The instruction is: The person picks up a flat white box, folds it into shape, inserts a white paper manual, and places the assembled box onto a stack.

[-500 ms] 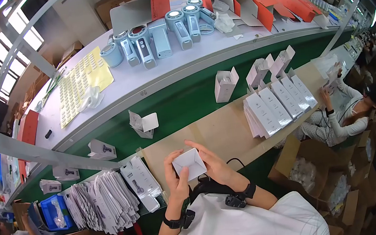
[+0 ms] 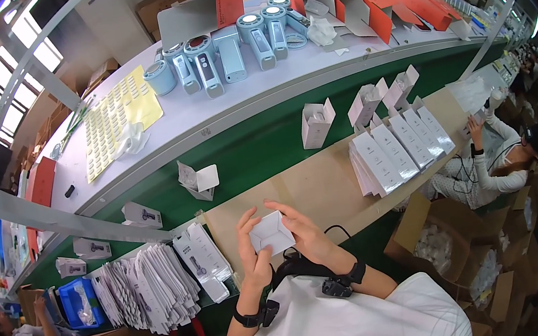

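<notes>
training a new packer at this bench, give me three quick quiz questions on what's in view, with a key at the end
1. True or false: the white carton is held in one hand only.
2. Seen from the wearer's side, where does the yellow sticker sheet lie relative to the light-blue handheld devices?
a) to their right
b) to their left
c) on top of them
3. What colour is the bin next to the row of flat white cartons?

Key:
1. False: the left hand and the right hand both hold it.
2. b
3. Blue
</notes>
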